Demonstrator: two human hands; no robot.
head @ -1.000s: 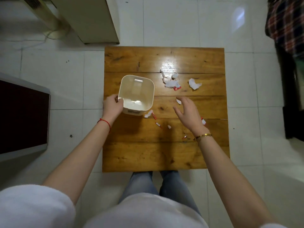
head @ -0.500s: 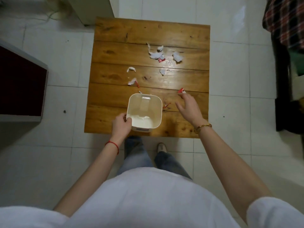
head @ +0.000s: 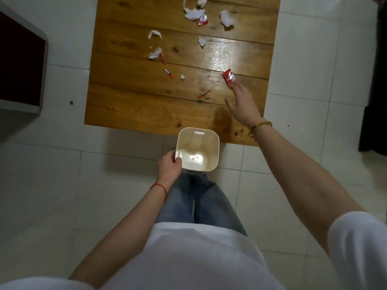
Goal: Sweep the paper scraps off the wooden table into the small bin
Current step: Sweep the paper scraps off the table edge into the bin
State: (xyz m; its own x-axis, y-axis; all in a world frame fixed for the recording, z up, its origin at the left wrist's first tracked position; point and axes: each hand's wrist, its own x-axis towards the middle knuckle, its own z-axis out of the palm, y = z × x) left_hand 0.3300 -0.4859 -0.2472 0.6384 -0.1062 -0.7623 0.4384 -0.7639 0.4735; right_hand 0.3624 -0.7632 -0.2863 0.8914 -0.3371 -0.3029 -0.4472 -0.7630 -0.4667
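Note:
A small cream bin [head: 210, 155] hangs just below the near edge of the wooden table [head: 129, 109], over the floor. My left hand [head: 168, 166] grips its left rim. My right hand [head: 243, 105] lies flat and open on the table's near right part, fingertips just short of a red wrapper scrap [head: 228, 77]. White paper scraps [head: 193, 13] and small red scraps [head: 168, 73] lie scattered over the middle and far side. A thin red scrap [head: 204, 94] lies left of my right hand.
White tiled floor surrounds the table. A dark red panel with a grey frame [head: 18, 63] stands at the left. Dark furniture [head: 377, 80] runs along the right edge. My legs in jeans [head: 199, 201] are below the bin.
My left hand has carried the bin from the table top back to below the near edge. The view has tilted down. My right hand stays near the red wrapper scrap.

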